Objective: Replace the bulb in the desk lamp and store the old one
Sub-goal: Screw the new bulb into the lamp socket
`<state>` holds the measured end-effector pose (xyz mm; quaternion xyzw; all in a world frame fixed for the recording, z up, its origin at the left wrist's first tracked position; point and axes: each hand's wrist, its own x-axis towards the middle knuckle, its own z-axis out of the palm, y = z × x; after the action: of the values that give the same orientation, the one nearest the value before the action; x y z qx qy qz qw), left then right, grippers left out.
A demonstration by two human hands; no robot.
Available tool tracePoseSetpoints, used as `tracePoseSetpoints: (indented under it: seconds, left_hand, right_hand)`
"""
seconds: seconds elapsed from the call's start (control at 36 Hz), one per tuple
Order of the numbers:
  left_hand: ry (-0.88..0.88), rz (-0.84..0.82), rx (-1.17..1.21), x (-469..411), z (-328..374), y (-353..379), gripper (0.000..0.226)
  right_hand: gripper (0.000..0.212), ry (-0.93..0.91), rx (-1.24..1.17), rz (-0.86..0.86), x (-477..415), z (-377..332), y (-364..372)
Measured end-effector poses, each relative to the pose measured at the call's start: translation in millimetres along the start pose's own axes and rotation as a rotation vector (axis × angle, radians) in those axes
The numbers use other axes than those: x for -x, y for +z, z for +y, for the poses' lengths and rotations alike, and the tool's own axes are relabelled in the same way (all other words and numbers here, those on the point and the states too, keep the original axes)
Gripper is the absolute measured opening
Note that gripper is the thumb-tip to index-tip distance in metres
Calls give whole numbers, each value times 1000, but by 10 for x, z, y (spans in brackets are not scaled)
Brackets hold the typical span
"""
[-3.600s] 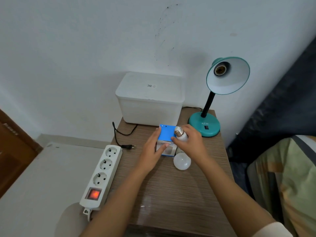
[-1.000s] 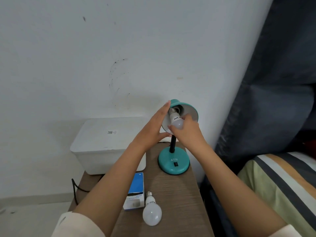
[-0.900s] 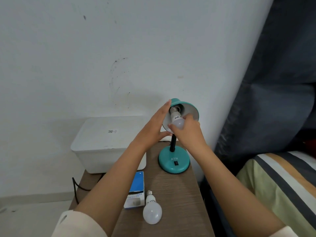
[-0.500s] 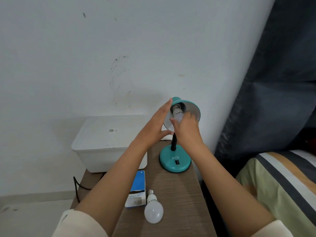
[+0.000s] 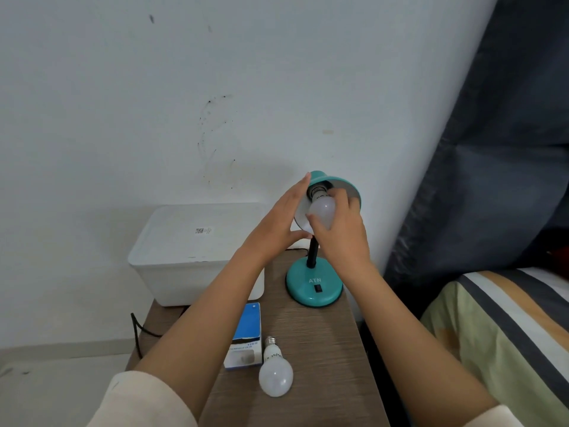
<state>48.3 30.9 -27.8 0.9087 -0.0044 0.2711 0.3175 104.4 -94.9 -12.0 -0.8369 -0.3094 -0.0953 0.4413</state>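
Note:
A teal desk lamp (image 5: 314,288) stands at the back right of the wooden bedside table (image 5: 323,349). My right hand (image 5: 340,232) grips a white bulb (image 5: 322,211) whose screw base sits in the socket inside the shade (image 5: 351,192). My left hand (image 5: 277,226) cups the left rim of the shade, fingers flat along it. A second white bulb (image 5: 275,374) lies on the table near me, beside a blue and white bulb box (image 5: 246,334).
A white lidded storage box (image 5: 197,251) stands at the back left of the table. A black cord (image 5: 138,328) hangs off the table's left side. A bed with striped bedding (image 5: 508,334) lies to the right, a dark curtain (image 5: 492,149) behind it.
3.6 s ago my hands were on the box and a bulb on the table. Since then my right hand has carried one bulb to the lamp socket; over the last second its grip has turned.

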Motion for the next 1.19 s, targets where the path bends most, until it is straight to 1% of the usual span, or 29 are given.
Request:
tracePoseSetpoints:
  seconds: [0.06,0.14,0.22,0.31,0.58,0.81,0.89,0.97,1.03,1.06,1.11,1.19]
  left_hand:
    - [1,0,-3,-1,7,4,101]
    - [-7,10,-3,2,14,-1,101]
    - [-18,10,7,10,36,-9,98]
    - [-25,10,16,14,55,-11,96]
    - [-30,4,14,8,32,-2,97]
    - [-24,7,-2,-10,19,0,100]
    - [-23,6,-9,-16,7,0,100]
    - [-22,13,-16,-12,-5,-6,100]
    - [-13,12,-26,-12,-8,-8,101]
    - [-8,11,-31,-13,-8,-6,101]
    - [-2,9,-35,-14,-8,-3,102]
    - [-4,10,-18,-8,-13,3,101]
  right_hand:
    - [50,-11,-17,28,16,-1,-9]
    - [47,-6,-109,50,34,-10,-23]
    - [54,-7,-148,42,68,-16,-26]
    - [59,-18,-142,42,95,3,-1]
    - [56,1,-48,71,91,37,25]
    - [54,34,-26,77,39,-7,26]
    - [50,114,-88,78,26,0,38]
    - [45,202,-239,68,20,-1,34]
    - [50,246,-350,86,24,-13,38]
    - [54,253,-390,99,24,-18,44]
    - [55,233,-425,116,28,-36,41]
    - [58,167,-373,92,69,-56,36]
